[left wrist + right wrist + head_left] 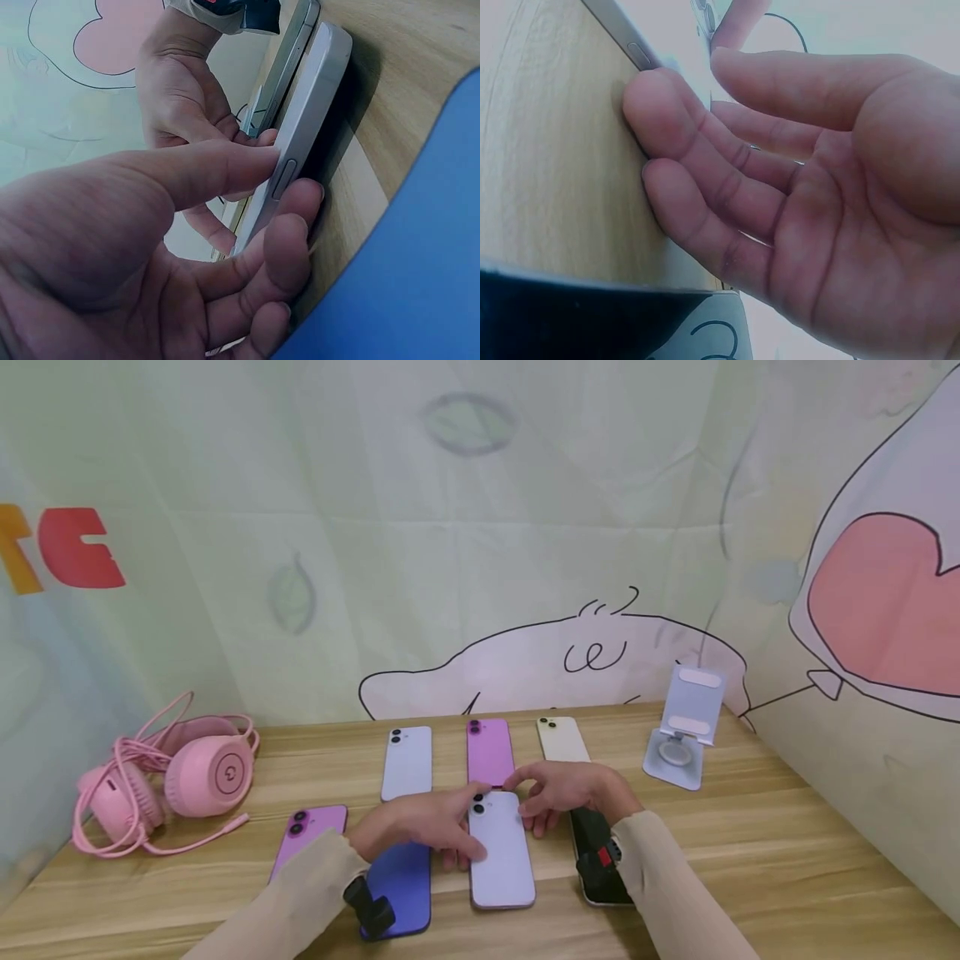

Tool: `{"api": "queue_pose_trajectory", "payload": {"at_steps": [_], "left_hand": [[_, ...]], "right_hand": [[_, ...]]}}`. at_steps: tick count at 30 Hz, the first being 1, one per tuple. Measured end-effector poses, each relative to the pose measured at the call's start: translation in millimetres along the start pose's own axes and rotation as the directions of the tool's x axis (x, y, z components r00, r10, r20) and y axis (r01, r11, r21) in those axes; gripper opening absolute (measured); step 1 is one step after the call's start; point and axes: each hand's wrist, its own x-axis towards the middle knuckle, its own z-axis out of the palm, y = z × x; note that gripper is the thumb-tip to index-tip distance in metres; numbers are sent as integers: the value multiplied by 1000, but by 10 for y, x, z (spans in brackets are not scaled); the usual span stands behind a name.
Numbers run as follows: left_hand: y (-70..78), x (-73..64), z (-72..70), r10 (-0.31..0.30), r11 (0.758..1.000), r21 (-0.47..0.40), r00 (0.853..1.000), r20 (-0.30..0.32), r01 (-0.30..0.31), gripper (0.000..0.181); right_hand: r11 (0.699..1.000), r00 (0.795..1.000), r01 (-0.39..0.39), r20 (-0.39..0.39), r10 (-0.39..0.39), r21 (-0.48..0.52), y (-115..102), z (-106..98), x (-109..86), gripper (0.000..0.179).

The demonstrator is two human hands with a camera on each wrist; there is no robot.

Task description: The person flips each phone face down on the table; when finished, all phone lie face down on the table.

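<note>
A pale white-lilac smartphone (504, 860) lies back up at the front middle, its camera lenses toward the far end. My left hand (431, 827) holds it from the left, thumb on the edge of its back and fingertips at its side button, plainly seen on the phone (311, 97) in the left wrist view. From the right, my right hand (562, 789) grips the far corner. In the right wrist view, the thumb overlaps the phone (641, 30) and curled fingertips (660, 112) meet its side edge. The index fingers of both hands reach to its far end.
A blue phone (405, 893) and a purple phone (318, 822) lie left; a black-screened phone (603, 893) lies right. Behind are white (408, 760), pink (489, 752) and cream phones (564, 739). Pink headphones (210, 772) sit far left, a phone stand (686, 718) at back right.
</note>
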Motion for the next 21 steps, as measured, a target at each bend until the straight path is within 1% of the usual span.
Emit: {"api": "queue_pose_trajectory", "payload": {"at_steps": [7, 16, 21], "left_hand": [[-1, 7, 18, -14, 999, 41, 1000, -15, 15, 87], [16, 2, 31, -27, 998, 52, 999, -27, 28, 85], [14, 3, 29, -18, 998, 54, 1000, -21, 19, 83]], "right_hand": [[1000, 1000, -9, 1, 8, 25, -8, 1, -4, 37], [999, 1000, -16, 8, 16, 36, -13, -7, -11, 32], [999, 1000, -12, 27, 11, 37, -16, -19, -24, 31]]}}
